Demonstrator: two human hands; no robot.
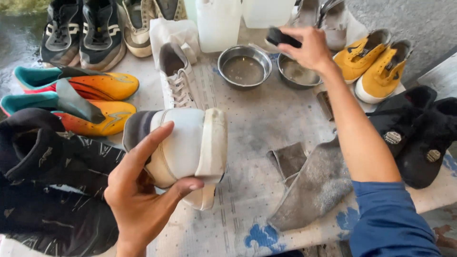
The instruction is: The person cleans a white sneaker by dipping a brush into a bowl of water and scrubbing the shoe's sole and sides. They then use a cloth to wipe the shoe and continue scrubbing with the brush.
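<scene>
My left hand (143, 195) grips a white sneaker (185, 145) by its heel, sole edge turned toward me, held above the table. My right hand (309, 47) reaches far back and holds a small black brush (281, 37) over the right of two metal bowls (297, 74). The left metal bowl (244, 66) holds murky liquid. The matching white sneaker (175, 78) lies on the table behind the held one. A grey cloth (314, 183) lies on the table under my right forearm.
Orange and teal football boots (90, 85) and black boots (52, 157) lie at left. Yellow canvas shoes (376, 64) and black furry shoes (419, 133) sit at right. Dark trainers (81, 31), white plastic jugs (218, 21) and grey shoes (323, 16) line the back.
</scene>
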